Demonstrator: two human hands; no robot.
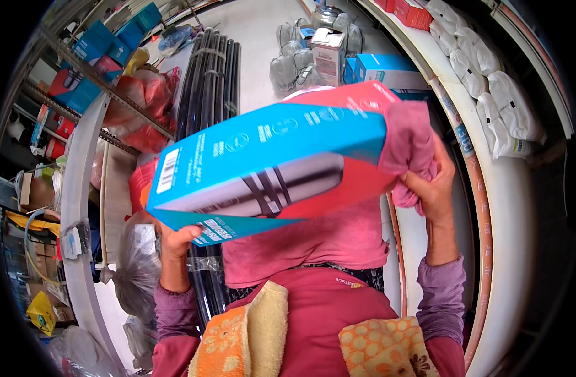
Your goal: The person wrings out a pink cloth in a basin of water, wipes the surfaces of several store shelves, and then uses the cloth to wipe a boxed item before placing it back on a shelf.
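Note:
A long blue and red cardboard box (269,135), with a picture of a grey cylindrical appliance on its side, is held up tilted in front of me. My left hand (175,245) grips its lower left end, thumb on the near face and the other fingers mostly hidden behind it. At the opposite end, my right hand (433,185) is closed on a bunched pink cloth (406,138). This cloth lies against the right end of the box and covers its corner. Pink fabric (306,242) shows below the box.
Long dark tubes (206,81) bundled together lie to the left, beside a red plastic bag (140,110). Shelves with boxes line the left side. Farther off are clear-wrapped items (293,66) and a blue box (391,70). White packets (514,103) lie along the right shelf.

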